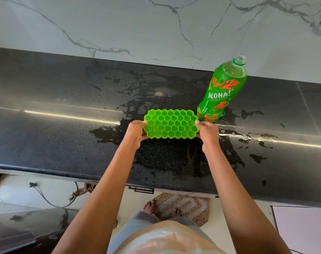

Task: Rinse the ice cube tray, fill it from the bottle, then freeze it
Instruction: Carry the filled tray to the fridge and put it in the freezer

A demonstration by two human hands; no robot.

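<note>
Green bottle [222,92] label: "ALOHA!", "watermelon + lime", "50%".

1. The ice cube tray [170,124], gripped at its ends by the left hand [136,132] and the right hand [208,132], looks like soft, glossy green silicone or plastic.
2. The bottle [222,92], just beyond the right hand, is clear plastic wrapped in a shiny printed green film.
3. The counter [55,129] under both hands is polished black speckled stone, mirror-glossy and wet in patches.
4. The wall [119,24] beyond the hands is smooth white veined marble or tile.
5. The mat [189,208], nearer than the hands, is rough woven fibre.
</note>
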